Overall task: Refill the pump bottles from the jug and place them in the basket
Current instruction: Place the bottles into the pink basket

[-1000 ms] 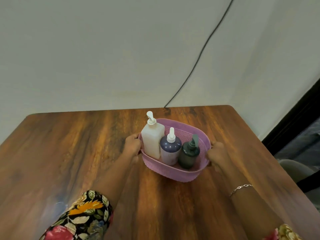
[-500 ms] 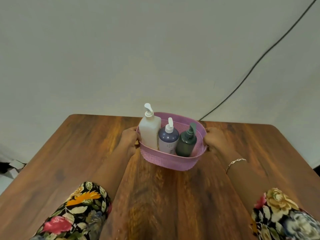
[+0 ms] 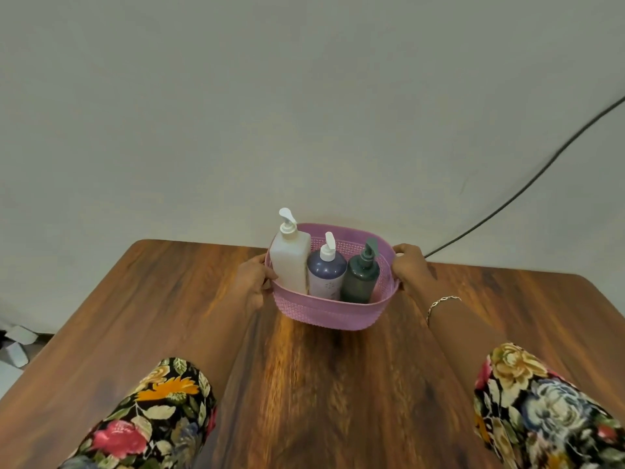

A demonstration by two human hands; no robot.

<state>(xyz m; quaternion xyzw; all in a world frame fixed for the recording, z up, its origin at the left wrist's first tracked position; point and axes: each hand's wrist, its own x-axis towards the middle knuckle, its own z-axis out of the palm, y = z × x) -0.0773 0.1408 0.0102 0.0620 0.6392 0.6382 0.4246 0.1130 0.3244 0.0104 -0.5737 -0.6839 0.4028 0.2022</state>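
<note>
Basket, pink perforated plastic, sits at 12 o'clock from me, at the far edge of the table, close to the wall. Can't tell whether its base rests on the wood or is just off it.

Three pump bottles stand upright inside, in a row from 9 to 3 o'clock: white bottle, purple bottle, dark green bottle. Neighbours look to be touching. All three pumps are on. No jug in view.

My read: filling and loading are done, and what's left is setting the basket down or letting go.

The relation that matters is that the basket's long axis runs 9 to 3, square across me, with one hand on each short end.
- Left hand is at the basket's 9 o'clock, fingers curled onto the rim beside the white bottle.
- Right hand is at its 3 o'clock, fingers wrapped over the rim, by the green bottle.
- Both are about equally near and neither leads.

The white bottle is tallest and sits at the left end, so I'd guess that side is heavier; a tilt could tip it.

Further out, there's a bracelet on the right wrist, floral sleeves at 7 and 5 o'clock, and a black cable crossing the wall at 2 o'clock.
</note>
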